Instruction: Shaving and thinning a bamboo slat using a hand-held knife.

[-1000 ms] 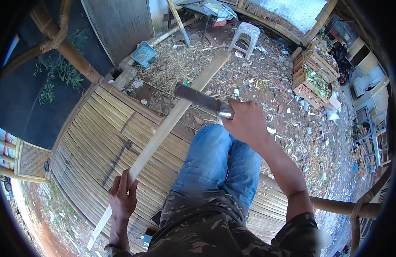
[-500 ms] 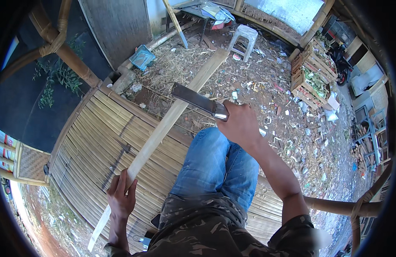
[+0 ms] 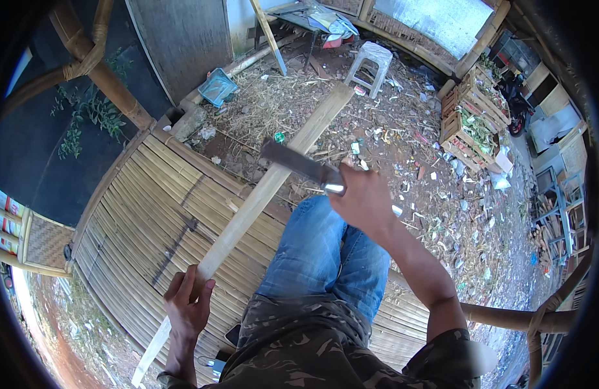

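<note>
My left grip (image 3: 187, 303) wrapped round wooden strip (image 3: 242, 211), slanting over bamboo platform (image 3: 144, 220); right grip (image 3: 363, 202) clenched on knife (image 3: 299, 164), blade crossing strip. Careful: left slackens, strip could twist, blade skid toward my jeans (image 3: 306, 249).

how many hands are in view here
2. The left hand grips the pale strip, toward its end at the picture's lower left; the right hand, farther up, holds the broad-bladed knife, whose blade crosses the strip. No other hands show.
</note>
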Demonstrator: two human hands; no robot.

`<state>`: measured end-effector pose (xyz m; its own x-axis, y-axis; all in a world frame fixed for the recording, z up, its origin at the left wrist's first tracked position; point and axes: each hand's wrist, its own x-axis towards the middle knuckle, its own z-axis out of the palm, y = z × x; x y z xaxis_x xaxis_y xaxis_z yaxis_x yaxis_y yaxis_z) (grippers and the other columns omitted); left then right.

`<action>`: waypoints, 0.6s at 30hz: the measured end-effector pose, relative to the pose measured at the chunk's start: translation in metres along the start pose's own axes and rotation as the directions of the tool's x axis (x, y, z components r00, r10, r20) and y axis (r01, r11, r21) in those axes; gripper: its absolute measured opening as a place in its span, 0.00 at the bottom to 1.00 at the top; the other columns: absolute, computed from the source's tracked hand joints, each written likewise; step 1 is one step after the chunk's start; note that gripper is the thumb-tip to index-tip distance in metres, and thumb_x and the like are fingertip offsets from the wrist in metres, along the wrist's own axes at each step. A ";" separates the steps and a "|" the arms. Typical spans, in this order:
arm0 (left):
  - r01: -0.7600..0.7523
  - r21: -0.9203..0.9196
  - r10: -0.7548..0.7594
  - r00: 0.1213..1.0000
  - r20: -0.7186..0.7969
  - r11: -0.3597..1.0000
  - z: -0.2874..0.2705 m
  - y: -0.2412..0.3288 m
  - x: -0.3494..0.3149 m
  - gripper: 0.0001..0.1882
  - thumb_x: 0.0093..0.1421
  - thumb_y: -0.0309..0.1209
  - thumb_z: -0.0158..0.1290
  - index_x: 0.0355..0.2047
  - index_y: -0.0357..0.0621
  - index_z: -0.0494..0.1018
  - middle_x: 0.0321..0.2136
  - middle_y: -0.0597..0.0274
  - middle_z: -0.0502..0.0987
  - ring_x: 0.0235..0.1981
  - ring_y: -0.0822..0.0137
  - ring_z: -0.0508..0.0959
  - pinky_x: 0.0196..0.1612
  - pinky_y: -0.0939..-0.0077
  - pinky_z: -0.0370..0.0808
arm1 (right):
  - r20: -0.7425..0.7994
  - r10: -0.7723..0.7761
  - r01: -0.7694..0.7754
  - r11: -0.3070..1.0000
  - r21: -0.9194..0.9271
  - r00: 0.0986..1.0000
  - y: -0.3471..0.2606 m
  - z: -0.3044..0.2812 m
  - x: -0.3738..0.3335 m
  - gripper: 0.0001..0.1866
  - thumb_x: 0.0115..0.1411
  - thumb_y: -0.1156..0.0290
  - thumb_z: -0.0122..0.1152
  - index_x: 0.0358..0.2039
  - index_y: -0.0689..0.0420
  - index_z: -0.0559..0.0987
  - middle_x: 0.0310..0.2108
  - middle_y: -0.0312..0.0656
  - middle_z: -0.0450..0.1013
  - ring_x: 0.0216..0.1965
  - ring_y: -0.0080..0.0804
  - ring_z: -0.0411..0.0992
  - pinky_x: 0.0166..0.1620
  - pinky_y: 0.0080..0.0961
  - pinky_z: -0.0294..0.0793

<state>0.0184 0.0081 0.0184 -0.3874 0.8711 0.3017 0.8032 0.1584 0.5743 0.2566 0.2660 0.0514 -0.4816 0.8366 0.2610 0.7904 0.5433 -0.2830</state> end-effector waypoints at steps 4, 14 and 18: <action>-0.023 0.018 0.024 0.999 -0.032 1.000 0.002 -0.005 -0.003 0.21 0.52 0.28 0.65 0.44 0.30 0.73 0.24 0.55 0.72 0.20 0.66 0.74 0.22 0.72 0.71 | 0.075 -0.059 0.060 0.998 -0.006 0.995 0.002 0.008 -0.001 0.11 0.47 0.66 0.61 0.28 0.60 0.77 0.18 0.51 0.74 0.23 0.53 0.76 0.29 0.46 0.77; -0.016 -0.015 0.015 0.998 -0.057 1.000 0.003 -0.018 -0.007 0.22 0.50 0.28 0.66 0.43 0.31 0.74 0.26 0.53 0.75 0.21 0.62 0.77 0.24 0.71 0.75 | -0.069 0.118 -0.115 0.992 0.043 0.991 0.025 -0.010 0.011 0.11 0.48 0.65 0.62 0.28 0.59 0.77 0.18 0.51 0.75 0.23 0.51 0.77 0.30 0.45 0.78; -0.065 0.011 0.065 0.997 -0.029 0.998 0.004 -0.025 -0.008 0.22 0.50 0.28 0.66 0.43 0.31 0.74 0.25 0.53 0.74 0.20 0.61 0.77 0.23 0.71 0.74 | -0.083 0.132 -0.130 0.991 0.037 0.988 0.027 -0.013 0.006 0.10 0.49 0.66 0.61 0.28 0.59 0.77 0.18 0.50 0.75 0.23 0.51 0.77 0.30 0.45 0.78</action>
<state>0.0035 -0.0009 -0.0009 -0.3469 0.8659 0.3604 0.8318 0.1066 0.5447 0.2795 0.2848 0.0570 -0.3396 0.8925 0.2970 0.8314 0.4324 -0.3489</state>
